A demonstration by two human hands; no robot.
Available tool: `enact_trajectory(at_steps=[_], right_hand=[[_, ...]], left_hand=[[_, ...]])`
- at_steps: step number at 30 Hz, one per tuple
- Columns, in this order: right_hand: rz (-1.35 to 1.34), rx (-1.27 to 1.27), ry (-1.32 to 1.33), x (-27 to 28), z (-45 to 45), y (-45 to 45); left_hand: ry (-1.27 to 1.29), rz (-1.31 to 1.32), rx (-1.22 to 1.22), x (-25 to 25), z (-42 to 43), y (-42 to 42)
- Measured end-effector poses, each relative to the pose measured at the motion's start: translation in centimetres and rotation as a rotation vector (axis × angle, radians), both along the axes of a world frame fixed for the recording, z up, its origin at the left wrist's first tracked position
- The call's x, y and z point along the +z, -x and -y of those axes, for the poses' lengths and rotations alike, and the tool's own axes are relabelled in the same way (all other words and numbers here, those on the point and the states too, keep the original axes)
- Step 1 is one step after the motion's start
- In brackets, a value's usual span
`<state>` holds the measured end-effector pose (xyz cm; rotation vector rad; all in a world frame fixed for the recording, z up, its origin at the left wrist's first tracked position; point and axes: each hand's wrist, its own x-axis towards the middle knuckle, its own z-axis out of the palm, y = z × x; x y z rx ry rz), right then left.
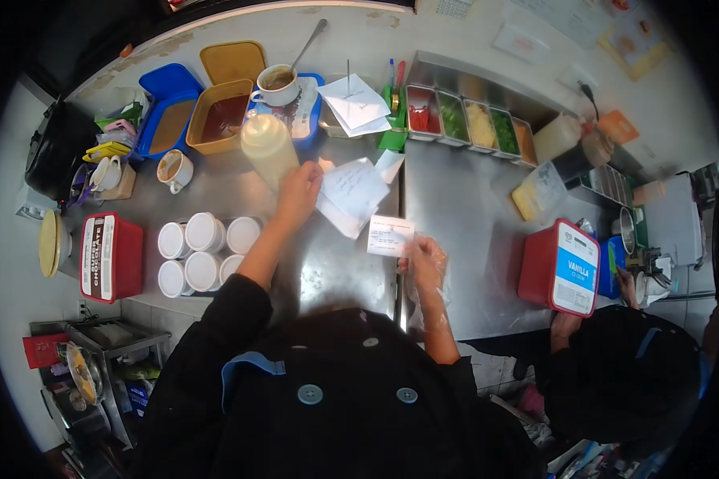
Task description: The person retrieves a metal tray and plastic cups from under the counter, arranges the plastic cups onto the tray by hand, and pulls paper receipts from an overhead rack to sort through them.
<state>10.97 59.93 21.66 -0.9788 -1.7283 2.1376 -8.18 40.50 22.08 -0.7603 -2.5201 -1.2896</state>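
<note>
My right hand (427,263) pinches a small printed paper ticket (391,236) by its right edge, above the steel counter. Clear plastic shows around that hand and wrist. My left hand (299,193) is beside a squeeze bottle (267,148) of pale sauce, at the left edge of several handwritten paper slips (351,191). Its fingers are drawn together; what they hold, if anything, is too small to make out. More white slips (355,105) are stuck on a spike behind.
White lidded tubs (203,271) and a red chocolate tub (112,257) stand at left. Sauce containers (220,116) and a mug with a spoon (277,84) line the back. Topping trays (479,124) stand at right. A co-worker's hand (566,326) holds a vanilla ice cream tub (559,267).
</note>
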Motion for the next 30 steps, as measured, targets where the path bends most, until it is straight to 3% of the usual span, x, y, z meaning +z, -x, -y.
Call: enact_trajectory(at_steps=[2, 6, 8, 11, 13, 15, 17, 19, 21, 24, 26, 30], right_hand=[[0.003, -0.009, -0.004, -0.3, -0.1, 0.1], [-0.031, -0.008, 0.022, -0.1, -0.4, 0.2], [-0.038, 0.010, 0.018, 0.8, -0.6, 0.3], [-0.043, 0.085, -0.079, 1.7, -1.2, 1.0], [-0.151, 0.181, -0.401, 1.4, -2.1, 2.4], [-0.251, 0.196, -0.395, 0.4, -2.7, 4.8], [-0.287, 0.305, -0.773, 0.4, -2.2, 6.6], [-0.317, 0.273, -0.598, 0.4, -0.9, 7.3], [-0.181, 0.321, -0.238, -0.7, -0.6, 8.3], [-0.217, 0.285, -0.233, -1.6, -0.1, 8.5], [-0.211, 0.291, -0.281, -1.8, 0.1, 8.4], [-0.170, 0.219, -0.244, -1.5, 0.7, 8.1]], left_hand=[[-0.052, 0.332, -0.035, 0.6, -0.2, -0.1], [-0.021, 0.240, -0.057, 0.0, -0.3, 0.1], [0.066, 0.075, -0.105, 0.0, -0.2, 0.3], [0.047, 0.291, -0.197, 0.5, -0.3, 0.5], [-0.016, 0.381, -0.264, -0.3, -0.5, 1.0], [-0.078, 0.469, -0.333, -0.6, -0.7, 1.1], [-0.132, 0.650, -0.440, -0.7, -1.1, 0.9], [-0.170, 0.632, -0.435, -1.4, -1.3, 0.8], [-0.210, 0.616, -0.423, -1.6, -1.2, 0.6], [-0.398, 0.857, -0.330, -0.8, -1.0, -0.5], [-0.581, 1.163, -0.297, 0.1, -0.9, -1.2], [-0.473, 0.948, -0.342, -1.6, -1.1, -1.5]])
